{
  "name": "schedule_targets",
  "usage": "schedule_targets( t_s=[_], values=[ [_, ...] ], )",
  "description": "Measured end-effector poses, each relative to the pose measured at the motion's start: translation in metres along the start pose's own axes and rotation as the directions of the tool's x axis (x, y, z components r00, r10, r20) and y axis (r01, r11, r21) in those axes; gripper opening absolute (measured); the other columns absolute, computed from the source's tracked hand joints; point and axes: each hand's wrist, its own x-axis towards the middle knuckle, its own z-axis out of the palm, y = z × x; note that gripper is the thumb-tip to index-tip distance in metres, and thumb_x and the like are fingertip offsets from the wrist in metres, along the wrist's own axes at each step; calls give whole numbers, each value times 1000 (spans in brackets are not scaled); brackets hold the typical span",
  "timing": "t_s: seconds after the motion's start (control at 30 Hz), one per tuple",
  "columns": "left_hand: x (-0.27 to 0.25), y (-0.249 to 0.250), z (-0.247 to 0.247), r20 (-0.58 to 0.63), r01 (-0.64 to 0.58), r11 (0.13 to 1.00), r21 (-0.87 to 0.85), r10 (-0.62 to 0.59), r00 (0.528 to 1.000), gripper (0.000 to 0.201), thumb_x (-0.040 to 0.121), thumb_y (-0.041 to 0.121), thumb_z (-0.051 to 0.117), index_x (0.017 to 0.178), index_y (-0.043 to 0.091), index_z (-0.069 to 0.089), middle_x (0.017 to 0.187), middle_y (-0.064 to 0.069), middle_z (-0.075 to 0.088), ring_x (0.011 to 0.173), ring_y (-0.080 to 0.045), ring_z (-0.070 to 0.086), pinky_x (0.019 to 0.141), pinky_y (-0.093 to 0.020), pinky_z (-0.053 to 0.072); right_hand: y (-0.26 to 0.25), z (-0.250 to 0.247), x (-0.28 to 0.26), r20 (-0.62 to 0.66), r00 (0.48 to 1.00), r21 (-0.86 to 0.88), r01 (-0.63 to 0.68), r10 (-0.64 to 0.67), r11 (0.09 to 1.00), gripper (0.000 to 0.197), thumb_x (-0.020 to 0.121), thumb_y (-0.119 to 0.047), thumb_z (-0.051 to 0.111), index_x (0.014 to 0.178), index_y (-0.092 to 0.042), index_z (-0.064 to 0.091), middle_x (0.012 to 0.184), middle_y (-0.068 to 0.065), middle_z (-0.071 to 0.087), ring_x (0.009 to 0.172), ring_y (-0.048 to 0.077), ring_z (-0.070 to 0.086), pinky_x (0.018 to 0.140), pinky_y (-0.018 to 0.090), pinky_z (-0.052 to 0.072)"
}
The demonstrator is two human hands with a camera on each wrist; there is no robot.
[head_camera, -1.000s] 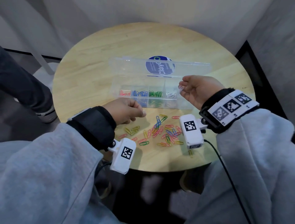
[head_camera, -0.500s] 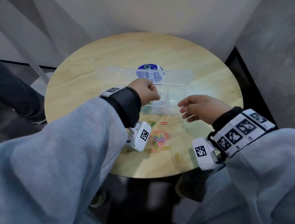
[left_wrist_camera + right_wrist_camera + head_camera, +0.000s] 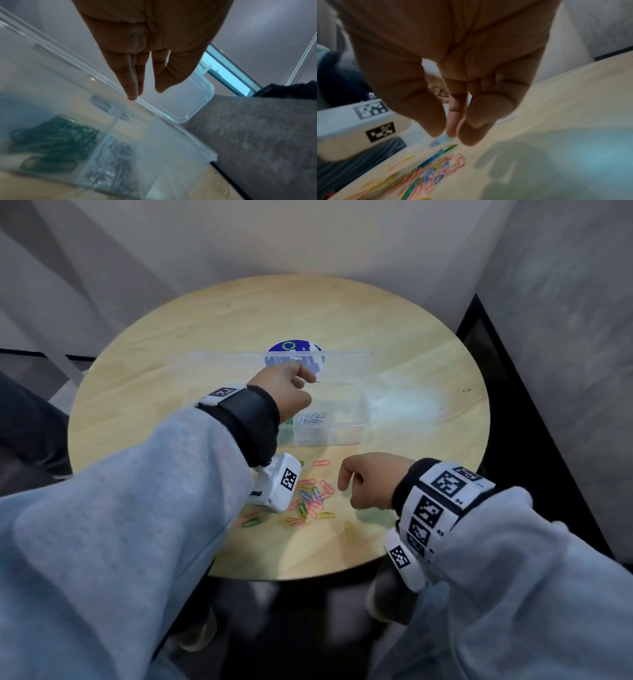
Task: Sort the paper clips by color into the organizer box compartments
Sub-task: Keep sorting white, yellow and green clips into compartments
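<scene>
My right hand (image 3: 368,481) dropped from the organizer box (image 3: 329,419) to the loose paper clips (image 3: 310,501) at 6 o'clock, fingers curled, empty. Left hand (image 3: 286,392) over the box, fingertips (image 3: 132,93) together; can't tell if pinching.

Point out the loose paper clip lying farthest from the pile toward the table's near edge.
The yellow clip, alone toward the near edge, below the right hand, apart from the mixed pile.

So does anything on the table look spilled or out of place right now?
Only the loose paper clips: a mixed-colour scatter on the table in front of the organizer box, with one yellow clip lying apart near the table's front edge. The box stands level with its lid open; nothing looks damaged.
</scene>
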Motion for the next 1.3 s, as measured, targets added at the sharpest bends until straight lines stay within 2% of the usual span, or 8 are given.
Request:
schedule_targets(
  t_s=[0.1, 0.23, 0.37, 0.5, 0.73, 1.07, 1.2, 1.3],
  values=[
    [-21, -7, -9, 45, -54, 996, -67, 57, 997, 24, 80, 3, 51, 91, 22, 61, 76, 6, 58, 72, -17, 57, 76, -27, 49, 1, 8, 1, 66, 998, -96, 13, -6, 995, 30, 75, -8, 59, 92, -31, 50, 73, -10, 49, 72, 17, 54, 68, 31, 49],
    [-55, -23, -8, 340, -168, 918, 359, 39, 940, 15, 77, 12, 62, 76, 27, 58, 63, 9, 51, 59, -9, 48, 56, -21, 36, -3, 16, -1, 145, 989, -190, 30, -2, 981, 42, 70, -2, 60, 96, -33, 46, 85, -4, 56, 77, 20, 55, 72, 33, 51],
    [-77, -37, 9, 486, -244, 815, 525, -52, 872, 13, 75, 18, 65, 79, 28, 57, 65, 11, 47, 70, -12, 48, 56, -22, 33, -13, 24, -1, 164, 986, -303, 87, -38, 949, 48, 71, -1, 60, 99, -34, 41, 91, -1, 55, 80, 22, 55, 68, 31, 46],
    [-85, -46, 23, 486, -242, 794, 558, -76, 871, 16, 74, 22, 64, 82, 31, 54, 71, 10, 46, 76, -16, 49, 68, -27, 41, -17, 30, 3, 126, 989, -365, 124, -83, 923, 49, 71, -5, 65, 105, -32, 42, 102, 0, 51, 91, 24, 58, 67, 32, 46],
    [-92, -52, 31, 461, -264, 768, 584, -45, 886, 11, 78, 25, 60, 85, 31, 55, 87, 9, 53, 80, -16, 50, 67, -27, 39, -15, 31, 8, 148, 975, -361, 209, -165, 909, 45, 73, -8, 67, 107, -33, 51, 99, -5, 39, 87, 21, 49, 81, 37, 51],
    [-91, -59, 30, 427, -221, 796, 564, -51, 903, 8, 79, 19, 55, 77, 26, 53, 84, 7, 55, 79, -17, 50, 68, -26, 39, -14, 33, 12, 147, 957, -353, 288, -251, 890, 12, 82, -15, 61, 86, -25, 56, 98, -1, 47, 90, 22, 54, 79, 34, 48],
    [-91, -60, 25, 377, -164, 862, 479, -34, 926, 14, 78, 16, 55, 67, 23, 49, 72, 6, 54, 72, -17, 50, 59, -23, 36, -11, 30, 14, 132, 961, -367, 274, -242, 889, 11, 84, -20, 61, 85, -24, 51, 96, -1, 47, 84, 19, 49, 72, 29, 41],
    [-91, -61, 18, 303, 14, 974, 225, -84, 949, 22, 78, 10, 57, 61, 20, 47, 60, 5, 55, 55, -12, 49, 53, -20, 38, -10, 30, 18, 138, 965, -379, 258, -221, 889, 10, 85, -18, 59, 84, -22, 50, 88, -4, 48, 84, 19, 49, 73, 29, 42]
  ],
)
